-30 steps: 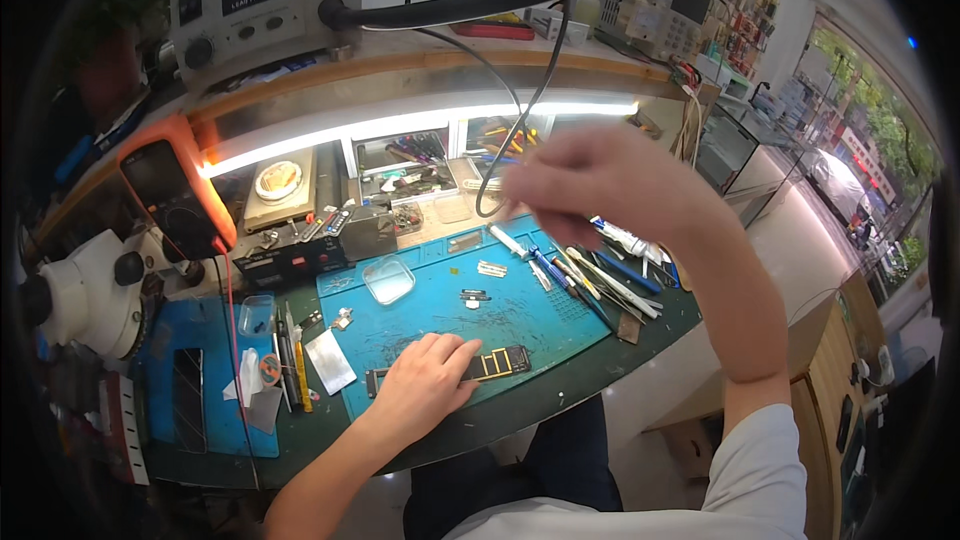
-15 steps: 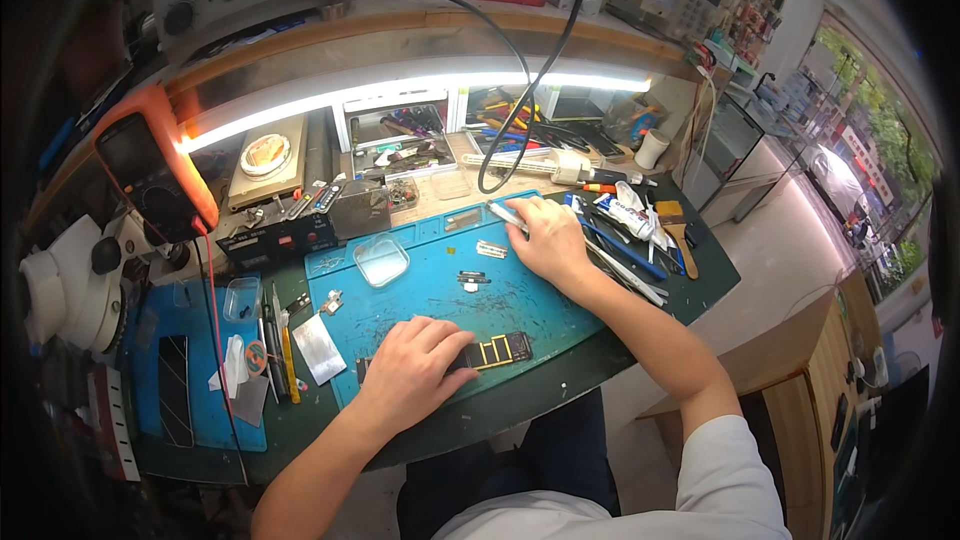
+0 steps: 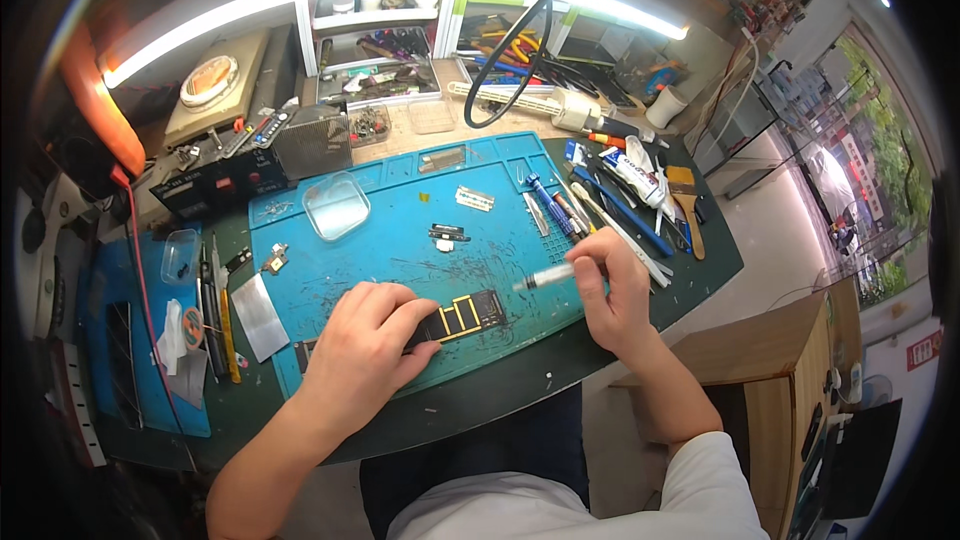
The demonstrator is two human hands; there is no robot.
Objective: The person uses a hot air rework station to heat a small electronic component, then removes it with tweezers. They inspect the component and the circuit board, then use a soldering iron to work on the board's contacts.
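- From here, the left hand (image 3: 365, 345) lies over the dark gold-lined board (image 3: 468, 316), its grip pinching the sides, thumb nearest the person.
- The board rests on the blue mat (image 3: 395, 230), toward the worktop's (image 3: 480, 392) near edge, long axis left to right, right end farther.
- The right hand (image 3: 615, 295) pinches a pale syringe-like tube (image 3: 548, 279), pointing left, tip just beside the board's right end.

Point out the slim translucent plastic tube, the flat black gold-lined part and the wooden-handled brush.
Slim translucent plastic tube (image 3: 551, 277): head view, middle of its barrel.
Flat black gold-lined part (image 3: 460, 319): head view, middle of its right section.
Wooden-handled brush (image 3: 689, 208): head view, upper handle.
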